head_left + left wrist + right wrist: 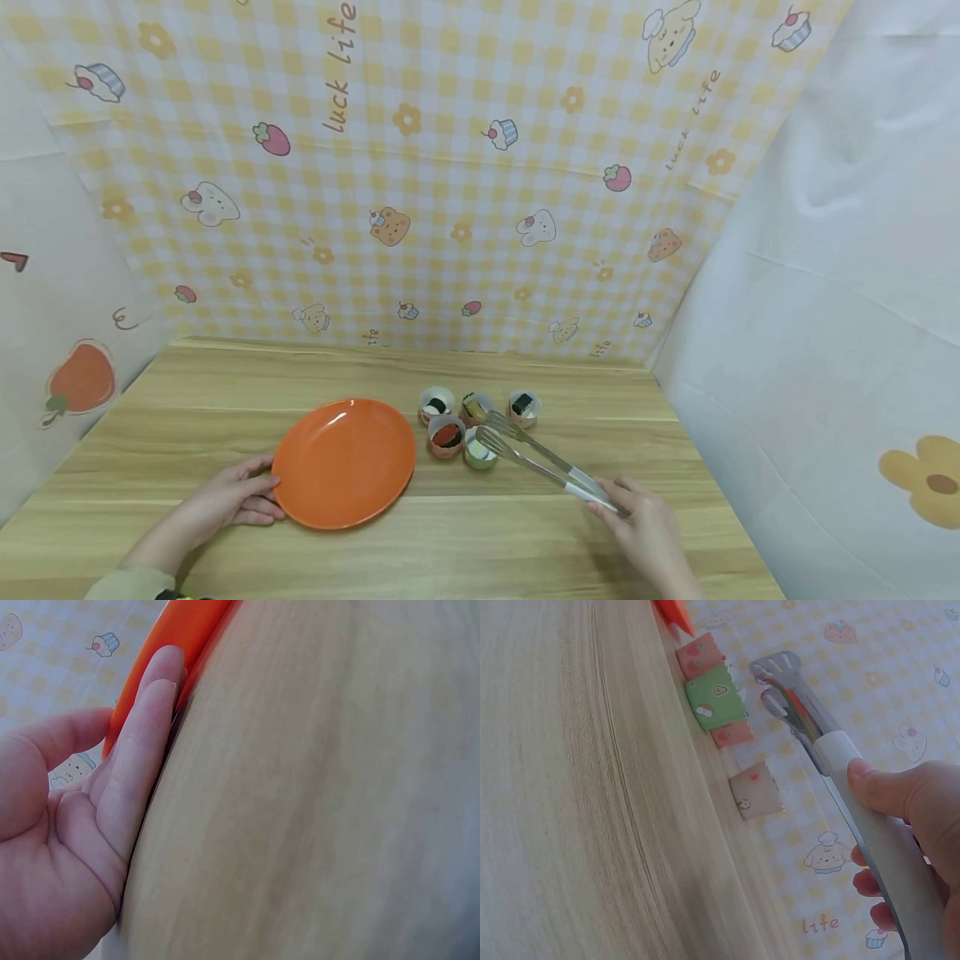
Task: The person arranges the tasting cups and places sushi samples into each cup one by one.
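At the left of the table, my left hand [234, 498] holds the rim of an orange plate [345, 467]. In the left wrist view its thumb lies on one side of the plate edge [161, 641] and its fingers on the other. My right hand [647, 531] grips metal tongs [588, 497] by their white handles. The tong tips are parted, over the small paper cups. A green cup [481, 460] and a red-brown cup [446, 451] stand in front; behind are further cups with sushi-like pieces, one with a yellowish piece [475, 409].
One cup [524, 414] stands slightly apart on the right, holding a black-and-white piece. The wooden table [450, 550] meets a yellow checked cloth backdrop [450, 183] at the back. White cloth [840, 275] hangs on the right side, and more cloth hangs on the left.
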`<action>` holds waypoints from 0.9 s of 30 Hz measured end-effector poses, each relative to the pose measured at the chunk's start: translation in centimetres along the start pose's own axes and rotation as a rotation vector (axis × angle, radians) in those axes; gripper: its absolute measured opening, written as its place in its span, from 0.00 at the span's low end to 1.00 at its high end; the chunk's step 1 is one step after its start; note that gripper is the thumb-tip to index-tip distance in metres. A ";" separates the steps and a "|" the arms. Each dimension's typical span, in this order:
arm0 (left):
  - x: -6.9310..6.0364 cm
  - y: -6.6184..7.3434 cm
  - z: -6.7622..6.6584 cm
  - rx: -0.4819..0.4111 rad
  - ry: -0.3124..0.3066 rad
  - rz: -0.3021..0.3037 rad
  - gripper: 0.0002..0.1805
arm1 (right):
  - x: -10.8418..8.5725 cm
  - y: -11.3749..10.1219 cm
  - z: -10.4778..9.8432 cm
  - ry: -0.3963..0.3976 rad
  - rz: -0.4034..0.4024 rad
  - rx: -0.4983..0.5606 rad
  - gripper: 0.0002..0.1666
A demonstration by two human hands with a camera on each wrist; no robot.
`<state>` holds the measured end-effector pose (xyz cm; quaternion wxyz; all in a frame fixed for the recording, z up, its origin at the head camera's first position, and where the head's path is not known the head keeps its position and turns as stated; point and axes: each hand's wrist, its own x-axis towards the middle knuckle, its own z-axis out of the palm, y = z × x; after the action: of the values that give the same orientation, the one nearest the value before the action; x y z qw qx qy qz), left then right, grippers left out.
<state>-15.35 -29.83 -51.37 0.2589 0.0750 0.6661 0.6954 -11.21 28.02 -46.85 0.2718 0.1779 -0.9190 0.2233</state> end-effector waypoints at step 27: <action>0.0 0.0 0.0 -0.002 -0.005 0.002 0.42 | -0.8 -0.7 1.0 0.030 0.102 -0.047 0.25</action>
<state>-15.34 -29.83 -51.34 0.2597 0.0771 0.6649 0.6961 -10.65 27.06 -47.83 0.2780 0.1208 -0.9277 0.2179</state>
